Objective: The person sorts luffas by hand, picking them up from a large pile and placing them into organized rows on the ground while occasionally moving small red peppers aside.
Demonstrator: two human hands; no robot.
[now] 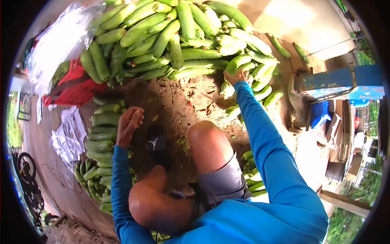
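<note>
Long green gourds (185, 22) lie heaped in a big pile in front of me. My right hand (237, 76) reaches out to the pile's right end, its fingers closed around the near end of a pale green gourd (237, 63) that still rests among the others. Part of the grip is hidden by the hand itself. My left hand (131, 123) is curled into a loose fist above the ground, with nothing visible in it. Just to its left runs a neat row of gourds (101, 136), laid side by side.
A red crate (69, 91) and clear plastic sheeting (63, 44) are at the left. Smaller green vegetables (91, 177) lie beside the row. More gourds (255, 179) sit by my right knee. A blue beam (341, 78) juts in from the right. Bare soil (178, 95) shows before me.
</note>
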